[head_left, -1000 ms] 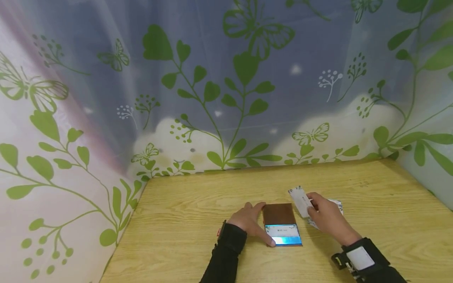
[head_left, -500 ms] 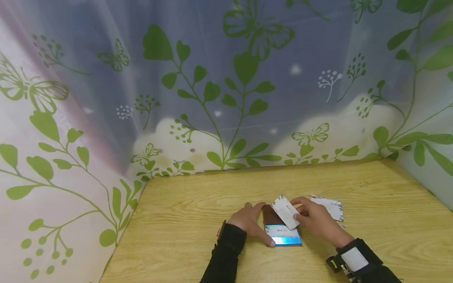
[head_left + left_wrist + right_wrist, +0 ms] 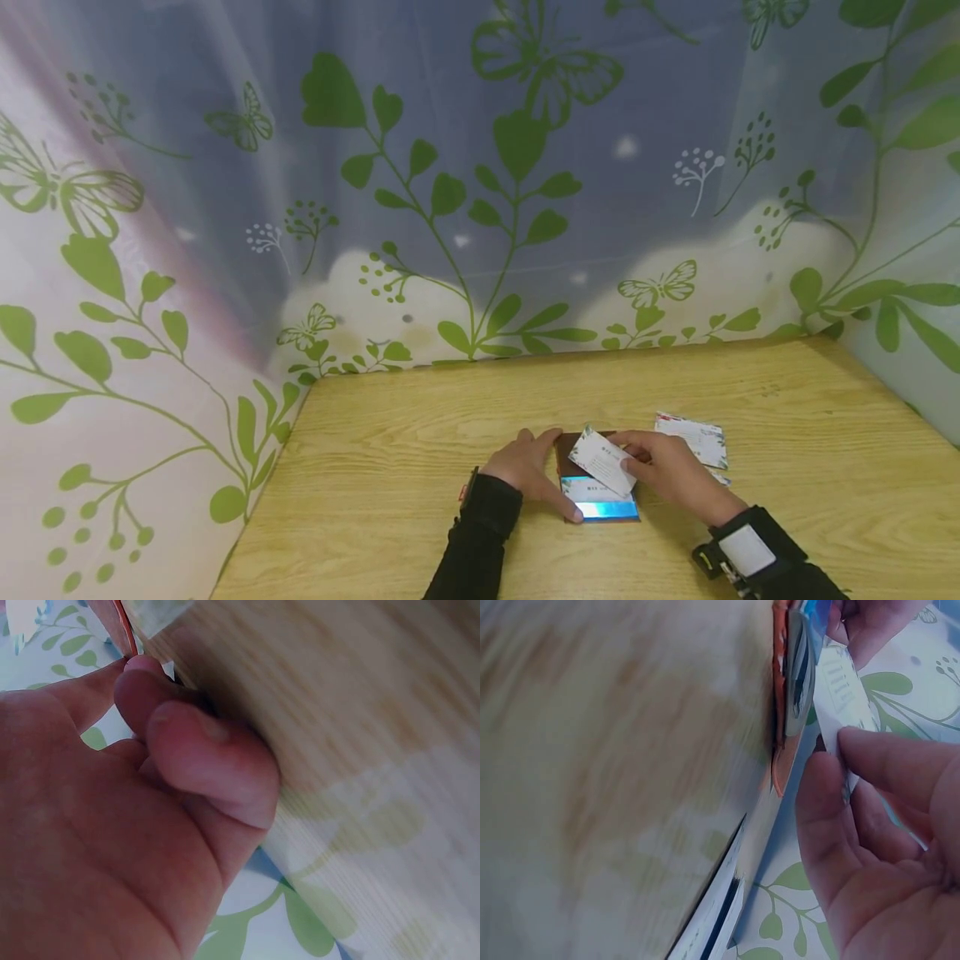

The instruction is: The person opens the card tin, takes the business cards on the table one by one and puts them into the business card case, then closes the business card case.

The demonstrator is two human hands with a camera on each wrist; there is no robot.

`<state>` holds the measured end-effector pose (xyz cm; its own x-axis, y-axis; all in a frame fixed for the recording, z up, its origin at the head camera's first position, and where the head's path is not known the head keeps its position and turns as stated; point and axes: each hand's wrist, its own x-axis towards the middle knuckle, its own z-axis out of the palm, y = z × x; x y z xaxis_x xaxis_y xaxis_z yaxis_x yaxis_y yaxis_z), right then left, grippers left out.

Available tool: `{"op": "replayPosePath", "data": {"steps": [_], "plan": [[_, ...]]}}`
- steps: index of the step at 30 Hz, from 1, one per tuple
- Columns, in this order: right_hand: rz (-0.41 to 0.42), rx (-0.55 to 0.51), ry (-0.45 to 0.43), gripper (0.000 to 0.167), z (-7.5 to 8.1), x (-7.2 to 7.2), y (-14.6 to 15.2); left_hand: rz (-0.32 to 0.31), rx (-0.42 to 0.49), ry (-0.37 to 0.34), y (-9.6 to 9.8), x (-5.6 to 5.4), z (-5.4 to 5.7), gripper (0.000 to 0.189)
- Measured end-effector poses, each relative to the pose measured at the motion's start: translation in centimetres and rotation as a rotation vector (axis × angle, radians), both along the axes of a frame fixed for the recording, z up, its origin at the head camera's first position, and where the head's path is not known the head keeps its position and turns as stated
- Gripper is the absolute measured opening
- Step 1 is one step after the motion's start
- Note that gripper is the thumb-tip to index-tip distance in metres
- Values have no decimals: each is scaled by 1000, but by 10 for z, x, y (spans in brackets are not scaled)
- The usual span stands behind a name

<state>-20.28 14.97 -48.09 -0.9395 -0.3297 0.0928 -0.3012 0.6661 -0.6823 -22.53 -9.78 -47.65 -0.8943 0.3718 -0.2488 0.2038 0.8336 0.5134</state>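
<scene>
A brown card holder lies unfolded in front of me, with a shiny silver-blue strip along its lower part. A printed white card shows above that strip, partly covered. My right hand pinches another white business card with leafy corners between thumb and fingers. This card slants over the holder; the right wrist view shows the card tilted beside the holder's orange edge. My left hand rests along the holder's left side, its thumb pressing the lower left corner and a fingertip at the upper left corner.
More white cards lie on the wooden table just beyond my right hand, which hides part of them. A curtain printed with green leaves and butterflies hangs behind and on both sides of the table.
My right hand has brought the card leftward and down from beside the holder to over it, turning it to a slant. The loose cards are less covered now. My left hand has stayed put.
</scene>
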Motion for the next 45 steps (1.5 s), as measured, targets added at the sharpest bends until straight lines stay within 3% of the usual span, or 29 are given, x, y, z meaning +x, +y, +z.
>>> {"op": "replayPosePath", "data": {"steps": [9, 14, 24, 45], "plan": [[98, 43, 0, 35, -2, 0, 0, 3, 9, -10, 0, 0, 1, 125], [111, 42, -26, 35, -3, 1, -2, 9, 0, -15, 1, 0, 1, 126], [112, 50, 23, 31, -3, 2, -4, 2, -21, -14, 1, -2, -1, 126], [161, 78, 8, 29, -2, 0, -7, 1, 2, -27, 0, 0, 1, 125]]}}
